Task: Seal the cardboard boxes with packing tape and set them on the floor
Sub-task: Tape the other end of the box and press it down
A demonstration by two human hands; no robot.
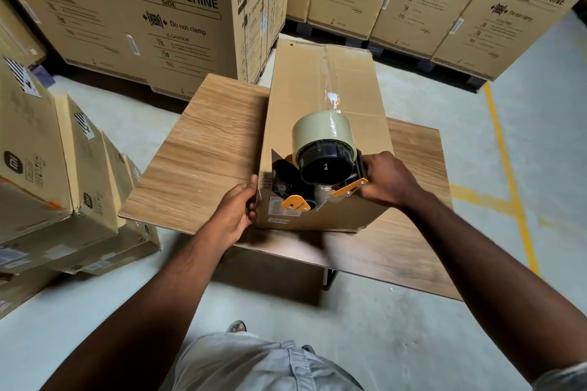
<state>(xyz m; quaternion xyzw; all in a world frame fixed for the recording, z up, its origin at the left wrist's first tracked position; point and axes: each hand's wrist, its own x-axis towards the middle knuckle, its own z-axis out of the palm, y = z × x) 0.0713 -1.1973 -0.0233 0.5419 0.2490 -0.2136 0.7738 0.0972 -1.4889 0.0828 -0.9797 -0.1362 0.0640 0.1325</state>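
A long cardboard box (355, 89) lies on a low wooden table (209, 149), its flaps closed. A strip of clear tape runs along the top seam from the far end toward me. A tape dispenser (320, 165) with a pale roll and orange parts sits at the box's near top edge. My right hand (389, 179) grips the dispenser's handle on the right. My left hand (239, 209) holds the box's near left corner, thumb against the edge and fingers curled round it.
Large washing machine cartons (143, 9) on pallets wall off the back and right. Smaller stacked boxes (47, 168) stand on the floor to the left. A yellow line (508, 168) marks the grey floor at right. My foot (236, 325) shows below the table's front edge.
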